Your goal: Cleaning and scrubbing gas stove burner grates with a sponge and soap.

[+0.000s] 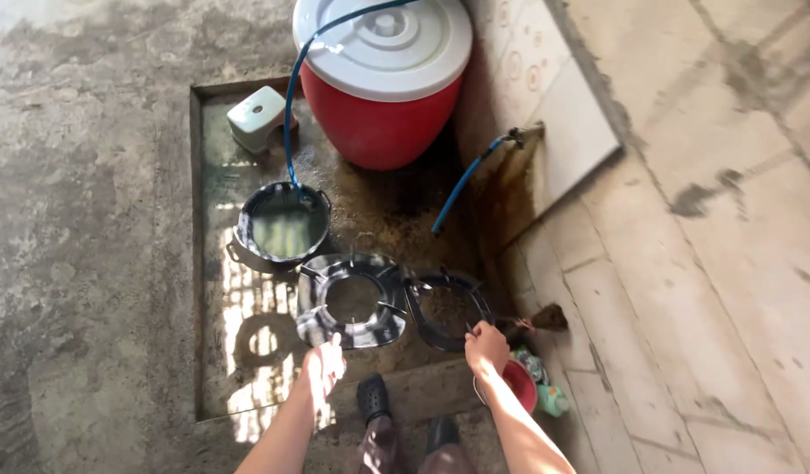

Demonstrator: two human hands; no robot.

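We list one item only: a small bottle-like package [550,399], pale green with a pink and white top part, lying on the floor low and to the right of the right hand's fingers [486,338], just beyond a red bowl [521,383] that sits beneath that wrist. Its label is too small and blurred for us to tell apart. It lies well apart from the left hand's fingers [328,360]. We find no signs and no screens anywhere in view.

Wet concrete floor [98,263] with pot [280,230], stove rings [352,300].
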